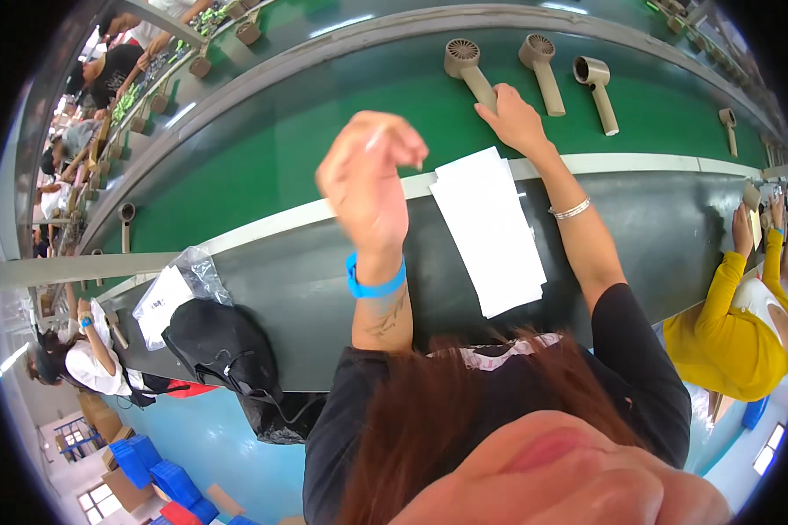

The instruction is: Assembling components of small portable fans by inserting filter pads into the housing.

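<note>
On the green conveyor belt, my right hand [517, 121] has its fingers closed round the lower handle of a beige handheld fan [474, 74]. The fan's round grilled head points away from me. My left hand [368, 171] is raised over the near edge of the belt, a little blurred. Its fingers are loosely bent, and nothing shows in them. Between my forearms lies a stack of white paper sheets [490, 232] on the dark worktable. Right of the held fan lie a second beige fan [545, 77] and a third one [598, 92] with an open, hollow head.
A black backpack [219, 341] and white papers [162, 302] with a clear plastic bag [203, 273] lie at the table's left. One more fan [729, 131] lies far right on the belt. A person in yellow [727, 332] works at right, another in white [101, 359] at left.
</note>
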Demonstrator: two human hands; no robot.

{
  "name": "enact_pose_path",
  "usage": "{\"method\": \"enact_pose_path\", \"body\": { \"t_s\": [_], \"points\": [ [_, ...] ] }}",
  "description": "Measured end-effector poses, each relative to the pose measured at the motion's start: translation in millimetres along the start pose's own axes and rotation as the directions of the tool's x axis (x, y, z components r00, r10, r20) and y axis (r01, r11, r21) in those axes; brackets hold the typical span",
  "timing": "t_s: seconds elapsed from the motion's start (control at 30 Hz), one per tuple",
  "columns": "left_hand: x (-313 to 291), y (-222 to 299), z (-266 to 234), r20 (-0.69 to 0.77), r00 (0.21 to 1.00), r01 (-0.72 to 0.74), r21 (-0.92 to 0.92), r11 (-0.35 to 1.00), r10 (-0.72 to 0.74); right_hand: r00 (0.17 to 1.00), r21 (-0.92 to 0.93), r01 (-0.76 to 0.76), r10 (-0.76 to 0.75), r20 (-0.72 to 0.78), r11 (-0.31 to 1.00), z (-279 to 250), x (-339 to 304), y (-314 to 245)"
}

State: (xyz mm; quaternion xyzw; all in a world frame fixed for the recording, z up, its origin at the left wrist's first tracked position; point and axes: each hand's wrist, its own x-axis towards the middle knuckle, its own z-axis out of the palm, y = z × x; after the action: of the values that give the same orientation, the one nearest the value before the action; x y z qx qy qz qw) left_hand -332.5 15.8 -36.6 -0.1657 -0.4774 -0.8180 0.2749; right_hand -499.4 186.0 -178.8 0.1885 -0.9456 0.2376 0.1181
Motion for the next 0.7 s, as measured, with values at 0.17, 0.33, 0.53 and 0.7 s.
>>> {"method": "enact_pose_path", "body": {
  "t_s": [0.17, 0.33, 0.53, 0.7],
  "points": [
    [0.1, -66.4, -19.7, -0.237, 0.911, 0.410, 0.427, 0.806, -0.337, 0.948, 0.669, -0.288, 0.106, 0.299, 0.685, -56.2, -14.6, -54.0],
    [-6.0, -58.9, 14.2, -0.012, 0.920, 0.392, 0.051, 0.919, -0.392, 0.999, 0.786, -0.011, -0.025, 0.034, 0.618, -102.9, -50.6, -95.4],
    [-9.4, -47.9, 25.6, 0.037, 0.905, 0.421, 0.050, 0.906, -0.423, 0.993, 0.778, 0.093, -0.118, -0.025, 0.622, -113.8, -61.0, -104.4],
    [-12.4, -41.7, 35.4, -0.050, 0.893, 0.446, -0.039, 0.894, -0.448, 0.994, 0.762, 0.080, -0.111, -0.011, 0.643, -117.3, -72.1, -106.9]
  ]
}}
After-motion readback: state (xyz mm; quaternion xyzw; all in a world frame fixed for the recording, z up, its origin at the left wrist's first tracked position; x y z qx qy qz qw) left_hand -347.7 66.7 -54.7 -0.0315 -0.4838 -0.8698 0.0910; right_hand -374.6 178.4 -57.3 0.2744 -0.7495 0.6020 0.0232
